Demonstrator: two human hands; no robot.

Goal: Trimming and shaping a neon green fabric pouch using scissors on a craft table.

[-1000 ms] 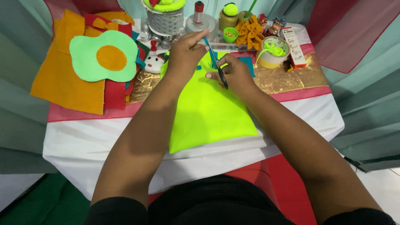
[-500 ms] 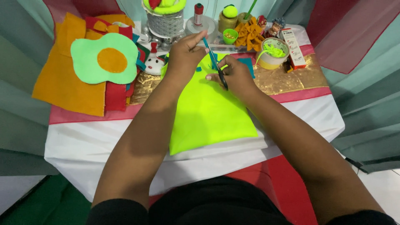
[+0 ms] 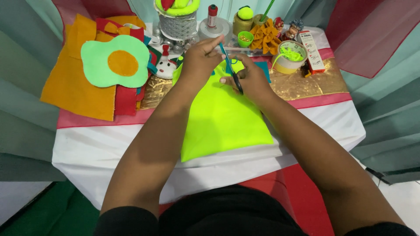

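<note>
The neon yellow-green felt sheet (image 3: 223, 118) lies in the middle of the frame, spread over the white tablecloth (image 3: 100, 153) with its lower edge near the table's front edge and its upper end tucked under your hands. Your right hand (image 3: 249, 81), just above centre, is closed around a pair of scissors (image 3: 231, 70) whose teal handle points toward the upper middle and whose dark blades angle down onto the upper part of the felt. Your left hand (image 3: 199, 57) sits just left of it, fingers curled together and pinching at the top of the scissors' handle, while its heel rests on the upper left corner of the felt; you cannot tell whether it also grips the fabric beneath. Behind the hands a gold cloth strip (image 3: 306, 85) runs across the table over a pink band. In the upper left of the frame lies a stack of orange and red felt (image 3: 70, 87) topped by a light green fried-egg shape with an orange centre (image 3: 114, 61). Along the top edge stand a silver mesh basket (image 3: 177, 26), a thread spool with a red top (image 3: 212, 15), a small green cup (image 3: 245, 39) and orange fabric bows (image 3: 264, 37). To the upper right sit a roll of tape holding green ribbon (image 3: 288, 59) and a small red-and-white box (image 3: 313, 52).
</note>
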